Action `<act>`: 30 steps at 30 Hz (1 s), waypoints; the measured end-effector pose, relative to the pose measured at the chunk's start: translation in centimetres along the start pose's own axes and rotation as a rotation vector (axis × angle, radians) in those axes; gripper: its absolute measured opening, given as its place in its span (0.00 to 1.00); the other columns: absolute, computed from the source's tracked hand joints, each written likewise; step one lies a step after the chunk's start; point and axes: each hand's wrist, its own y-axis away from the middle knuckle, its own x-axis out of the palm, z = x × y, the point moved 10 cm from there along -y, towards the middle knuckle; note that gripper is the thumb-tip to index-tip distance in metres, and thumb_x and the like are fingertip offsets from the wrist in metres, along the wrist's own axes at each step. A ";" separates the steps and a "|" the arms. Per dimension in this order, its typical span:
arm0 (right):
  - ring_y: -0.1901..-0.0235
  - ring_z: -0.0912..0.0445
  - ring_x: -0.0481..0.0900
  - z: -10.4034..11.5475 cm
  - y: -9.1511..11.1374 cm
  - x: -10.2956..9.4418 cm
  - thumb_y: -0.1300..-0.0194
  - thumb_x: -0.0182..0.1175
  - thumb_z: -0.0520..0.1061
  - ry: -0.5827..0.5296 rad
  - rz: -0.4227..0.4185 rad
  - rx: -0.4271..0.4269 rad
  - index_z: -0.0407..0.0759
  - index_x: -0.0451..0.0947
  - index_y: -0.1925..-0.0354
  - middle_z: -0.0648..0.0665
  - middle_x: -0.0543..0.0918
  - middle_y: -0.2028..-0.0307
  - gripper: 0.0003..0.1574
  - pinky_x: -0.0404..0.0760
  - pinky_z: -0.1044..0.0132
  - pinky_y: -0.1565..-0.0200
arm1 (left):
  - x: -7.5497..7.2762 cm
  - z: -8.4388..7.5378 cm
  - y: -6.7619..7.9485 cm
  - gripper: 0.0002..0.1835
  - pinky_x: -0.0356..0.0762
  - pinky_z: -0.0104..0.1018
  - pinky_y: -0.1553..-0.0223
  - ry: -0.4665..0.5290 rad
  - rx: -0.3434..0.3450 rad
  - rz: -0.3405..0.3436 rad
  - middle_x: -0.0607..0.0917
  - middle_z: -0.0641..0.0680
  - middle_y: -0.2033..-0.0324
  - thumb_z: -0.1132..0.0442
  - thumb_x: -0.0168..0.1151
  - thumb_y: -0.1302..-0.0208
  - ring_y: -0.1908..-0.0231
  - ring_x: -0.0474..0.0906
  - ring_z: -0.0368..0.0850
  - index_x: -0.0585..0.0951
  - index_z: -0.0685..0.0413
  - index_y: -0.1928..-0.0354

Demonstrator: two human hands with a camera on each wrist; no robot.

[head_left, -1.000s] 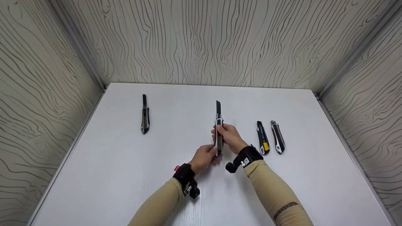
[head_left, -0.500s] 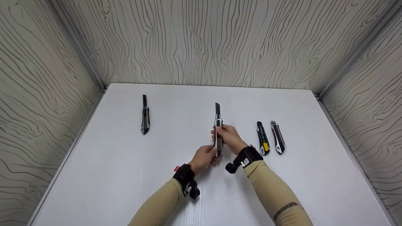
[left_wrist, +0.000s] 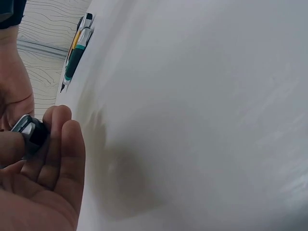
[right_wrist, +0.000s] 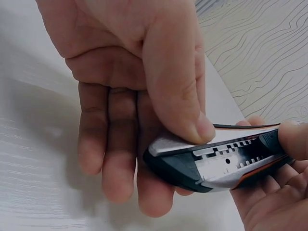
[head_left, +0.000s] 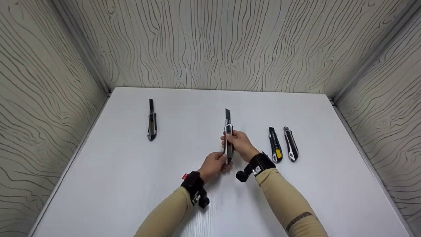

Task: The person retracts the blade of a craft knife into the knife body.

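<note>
A snap-off utility knife (head_left: pixel 229 149) with a silver, black and orange handle is held between both hands, its dark blade (head_left: pixel 228 115) out and pointing away. My right hand (head_left: pixel 242 144) grips the middle of the handle in the head view. Its thumb (right_wrist: pixel 294 138) lies on the black slider in the right wrist view. Behind it, my left hand (head_left: pixel 211 167) pinches the butt end between thumb and fingers. That same butt end (left_wrist: pixel 34 134) shows between the fingers in the left wrist view, where the rest of the knife is mostly hidden.
On the white table (head_left: pixel 115 171) another utility knife with its blade out (head_left: pixel 152 123) lies at left. To the right lie a black and yellow cutter (head_left: pixel 275 145) and a silver and black cutter (head_left: pixel 291 144). Wood-grain panels (head_left: pixel 210 46) enclose the back and sides.
My right thumb has slid slightly back along the handle, and the blade has drawn in a little toward the handle. My left hand's hold stays the same.
</note>
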 end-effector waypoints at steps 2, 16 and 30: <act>0.64 0.59 0.82 0.0 0.0 0.0 0.25 0.48 0.39 0.000 0.004 -0.003 0.23 0.65 0.40 0.44 0.82 0.59 0.23 0.83 0.66 0.56 | 0.0 0.0 0.0 0.15 0.85 0.45 0.60 0.016 -0.007 -0.002 0.85 0.69 0.60 0.63 0.45 0.25 0.67 0.84 0.48 0.77 0.70 0.54; 0.63 0.59 0.82 0.0 -0.1 0.0 0.25 0.48 0.38 -0.018 0.045 -0.024 0.22 0.62 0.39 0.42 0.82 0.58 0.24 0.83 0.66 0.54 | 0.0 0.0 0.0 0.15 0.85 0.45 0.61 0.010 0.000 -0.004 0.85 0.70 0.60 0.64 0.45 0.25 0.69 0.82 0.46 0.77 0.69 0.55; 0.61 0.58 0.82 0.1 0.1 0.2 0.26 0.46 0.36 -0.005 0.034 -0.026 0.22 0.62 0.38 0.36 0.81 0.52 0.24 0.82 0.67 0.54 | -0.2 0.2 -0.2 0.15 0.84 0.41 0.64 0.009 0.001 -0.016 0.85 0.68 0.63 0.64 0.45 0.25 0.71 0.81 0.44 0.78 0.70 0.56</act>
